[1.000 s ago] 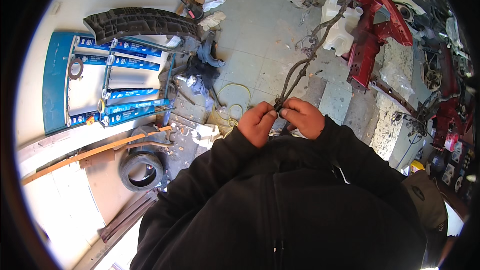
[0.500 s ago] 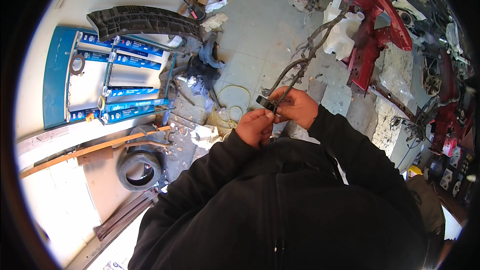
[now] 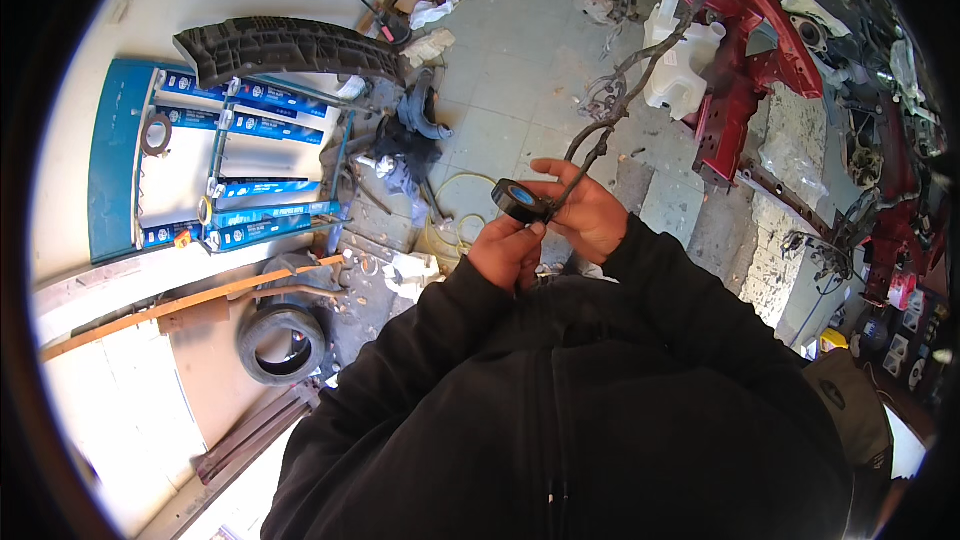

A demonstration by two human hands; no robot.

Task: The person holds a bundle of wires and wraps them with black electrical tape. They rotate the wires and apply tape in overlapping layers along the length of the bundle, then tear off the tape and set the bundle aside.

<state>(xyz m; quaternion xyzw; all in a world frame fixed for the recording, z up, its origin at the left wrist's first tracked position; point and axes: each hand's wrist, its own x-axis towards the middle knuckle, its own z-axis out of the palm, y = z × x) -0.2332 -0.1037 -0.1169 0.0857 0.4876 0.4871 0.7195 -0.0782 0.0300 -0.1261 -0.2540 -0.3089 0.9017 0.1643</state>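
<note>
1. On my left, a teal rack (image 3: 113, 160) stands against the wall with long blue boxes (image 3: 275, 125) across it, probably so each can be reached singly.
2. Below it, a tyre (image 3: 254, 358) sits well apart from my hands.
3. My left grip (image 3: 504, 252) is pinched closed, thumb against fingers, on the near end of the dark cable bundle (image 3: 626, 106), I judge to steady it.
4. The black tape roll (image 3: 519, 202), blue-cored, is just above that pinch, between my two hands, tilted with its face showing; perhaps that angle lets it clear the cable.
5. My right grip (image 3: 592, 224) is loosely curled, fingers spread past the cable toward the roll; I cannot tell whether they bear its weight.
6. The cable runs up and right, passing over the white tank (image 3: 682, 68) toward the red metal frame (image 3: 722, 130), which seemingly supports its far end.
</note>
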